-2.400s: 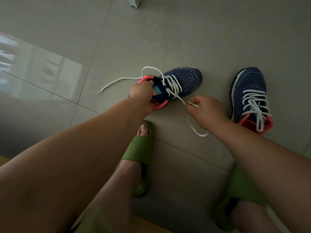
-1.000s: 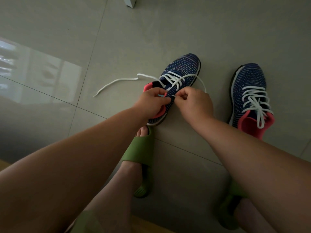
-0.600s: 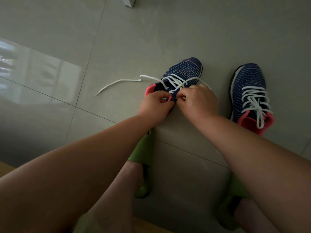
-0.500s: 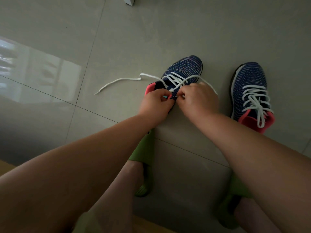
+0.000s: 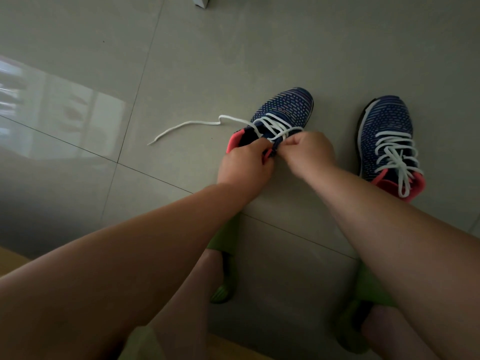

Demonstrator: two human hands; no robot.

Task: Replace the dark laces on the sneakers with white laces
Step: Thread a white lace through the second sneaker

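- My left hand (image 5: 245,165) has its fingers (image 5: 255,149) curled over the near edge of the left shoe (image 5: 283,111), gripping the collar by the tongue; my right hand (image 5: 309,152) is curled tight beside it, pinching the white lace (image 5: 275,126) at the top eyelets. I cannot tell how much of the lace end is inside that fist.
- The floor (image 5: 233,48) is grey tile with dark grout lines and a pale window reflection at the left.
- My forearms come in from the lower corners and meet over the left shoe.
- Green slippers (image 5: 223,240) are on my feet, mostly hidden under my arms.
- The left shoe, dark blue knit with a pink collar, lies on the tile with its toe pointing away from me, white lacing crossing its eyelets.
- The right shoe (image 5: 384,126) stands well apart to the right, fully laced in white, its loose ends draped over the pink heel.
- One free end of the lace (image 5: 187,124) trails left from the left shoe across the tile.
- A white object (image 5: 201,0) sits at the top edge, cut off.
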